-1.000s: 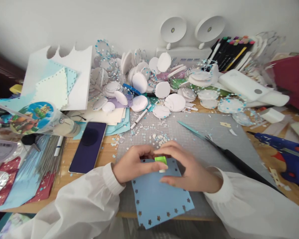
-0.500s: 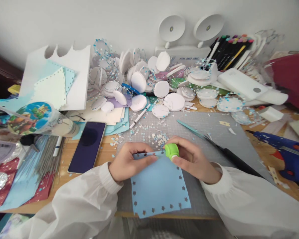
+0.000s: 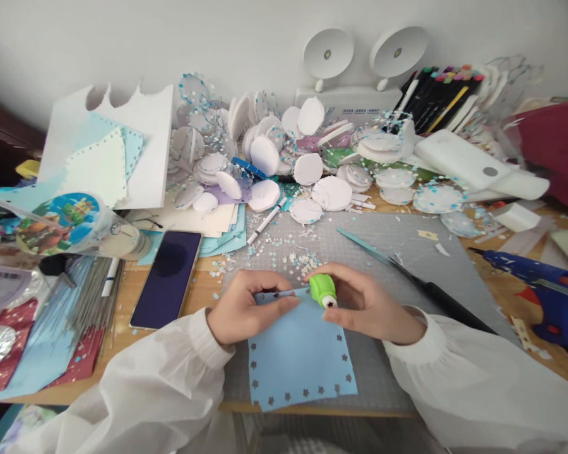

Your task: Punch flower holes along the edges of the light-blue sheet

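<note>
My left hand (image 3: 250,309) pinches the upper left part of a light blue sheet of paper (image 3: 298,353), thumb on top and fingers behind. Small flower-shaped holes run along the sheet's edges. In my right hand (image 3: 364,302) is a lime green craft punch (image 3: 322,290), held between thumb and fingers at the sheet's top edge. The punch's white end with a dark flower mark faces toward me. Whether the paper's edge sits in the punch slot I cannot tell. Tiny punched bits of paper (image 3: 300,261) lie just behind my hands.
A grey cutting mat (image 3: 407,233) covers the desk's middle, with long black-handled scissors or tweezers (image 3: 435,296) on it. A phone (image 3: 165,277) and a drink cup (image 3: 123,239) stand left. A blue glue gun (image 3: 549,284) lies right. White paper discs (image 3: 307,169) are heaped behind.
The punch has tilted in my right hand so its white end shows more, and it has shifted slightly left. The sheet's lower edge has swung a little left and up.
</note>
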`<move>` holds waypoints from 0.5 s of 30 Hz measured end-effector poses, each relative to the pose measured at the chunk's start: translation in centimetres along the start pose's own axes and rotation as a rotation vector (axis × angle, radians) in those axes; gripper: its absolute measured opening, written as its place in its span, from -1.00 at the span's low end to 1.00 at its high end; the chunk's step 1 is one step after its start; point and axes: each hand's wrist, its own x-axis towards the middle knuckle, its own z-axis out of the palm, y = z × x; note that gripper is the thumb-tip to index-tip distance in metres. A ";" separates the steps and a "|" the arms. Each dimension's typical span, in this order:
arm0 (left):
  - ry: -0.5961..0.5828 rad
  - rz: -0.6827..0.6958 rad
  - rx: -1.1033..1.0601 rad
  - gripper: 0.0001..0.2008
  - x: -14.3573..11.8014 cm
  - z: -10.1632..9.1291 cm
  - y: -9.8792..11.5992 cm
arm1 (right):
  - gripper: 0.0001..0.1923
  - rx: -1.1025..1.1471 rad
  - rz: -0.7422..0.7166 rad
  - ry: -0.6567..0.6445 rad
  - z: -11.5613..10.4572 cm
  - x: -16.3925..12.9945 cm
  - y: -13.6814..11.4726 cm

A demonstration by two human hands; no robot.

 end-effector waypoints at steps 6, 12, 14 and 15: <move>0.007 0.027 0.054 -0.81 0.1 0.0 0.0 | -0.65 -0.018 0.042 0.047 -0.1 0.2 -0.1; 0.000 0.033 0.084 -0.81 0.0 0.1 -0.1 | -0.66 0.047 0.058 0.049 -0.1 0.2 -0.2; 0.000 0.031 0.086 -0.81 0.0 0.0 -0.1 | -0.65 0.031 0.058 0.053 -0.1 0.2 -0.2; -0.001 0.028 0.084 -0.81 0.0 0.0 -0.1 | -0.64 0.022 0.054 0.047 -0.2 0.2 -0.2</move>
